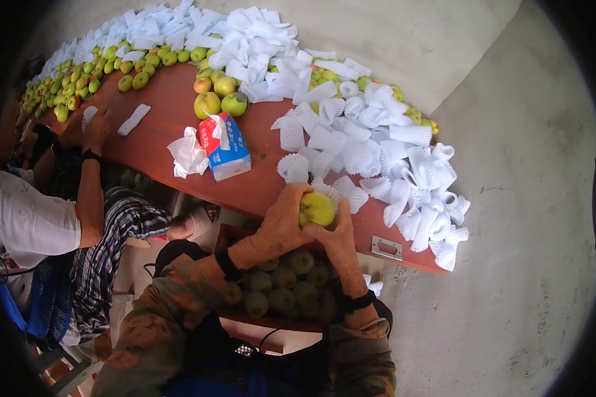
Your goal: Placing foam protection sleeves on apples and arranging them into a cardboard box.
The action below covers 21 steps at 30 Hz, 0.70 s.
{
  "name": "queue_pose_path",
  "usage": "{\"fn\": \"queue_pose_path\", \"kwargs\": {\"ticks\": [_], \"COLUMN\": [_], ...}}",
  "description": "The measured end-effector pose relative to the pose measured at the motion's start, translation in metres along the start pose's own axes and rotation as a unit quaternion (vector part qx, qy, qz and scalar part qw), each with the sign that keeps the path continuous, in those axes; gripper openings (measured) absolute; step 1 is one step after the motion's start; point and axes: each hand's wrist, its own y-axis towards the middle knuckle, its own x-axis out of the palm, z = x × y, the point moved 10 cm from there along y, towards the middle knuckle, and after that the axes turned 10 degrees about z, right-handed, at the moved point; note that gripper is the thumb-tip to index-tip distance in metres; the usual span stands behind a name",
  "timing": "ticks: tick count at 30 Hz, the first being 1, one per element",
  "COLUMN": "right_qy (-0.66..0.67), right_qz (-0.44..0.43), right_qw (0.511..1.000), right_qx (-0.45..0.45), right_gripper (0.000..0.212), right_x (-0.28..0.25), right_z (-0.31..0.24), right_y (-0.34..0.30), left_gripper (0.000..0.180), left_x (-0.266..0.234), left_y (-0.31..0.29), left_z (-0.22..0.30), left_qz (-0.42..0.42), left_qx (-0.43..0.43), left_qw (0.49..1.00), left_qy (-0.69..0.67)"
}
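Observation:
A yellow-green apple [316, 209] is held between my two hands just above the table's near edge. My left hand [281, 221] grips its left side, fingers curled around it. My right hand [334, 239] closes on it from the right and below, thumb against the fruit. A white foam net sleeve [326, 190] shows right behind the apple; I cannot tell whether it is around the fruit. Another foam net sleeve [293, 168] stands just beyond my left fingers. Beneath my wrists, a red crate [271, 322] holds several apples in foam nets [283, 276].
The reddish table [159, 132] carries heaped foam sleeves [377, 142], loose apples [207, 104] and a red-blue tissue pack [226, 149] with crumpled tissue [188, 153]. At left, another person's hand [97, 129] is near a foam sleeve. A metal latch [386, 248] is on the table's edge.

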Motion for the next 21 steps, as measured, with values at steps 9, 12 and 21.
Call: {"fn": "queue_pose_path", "kwargs": {"ticks": [9,12,21], "right_qy": [0.164,0.175,0.121], "right_qz": [-0.002,-0.079,-0.141], "right_qw": [0.982,0.978,0.978], "right_qx": [0.088,0.078,0.092], "right_gripper": [0.070,0.071,0.074], "right_x": [-0.003,0.011,0.024], "right_z": [0.010,-0.002,0.002], "right_y": [0.002,-0.006,-0.013], "left_gripper": [0.051,0.039,0.028], "left_x": [-0.027,-0.016,-0.002], "left_y": [0.027,0.022,0.017], "left_z": [-0.031,-0.030,-0.037], "left_qz": [-0.082,-0.148,-0.214], "left_qx": [-0.169,-0.201,-0.178], "left_qw": [0.925,0.939,0.941], "left_qy": [-0.330,-0.237,-0.193]}}
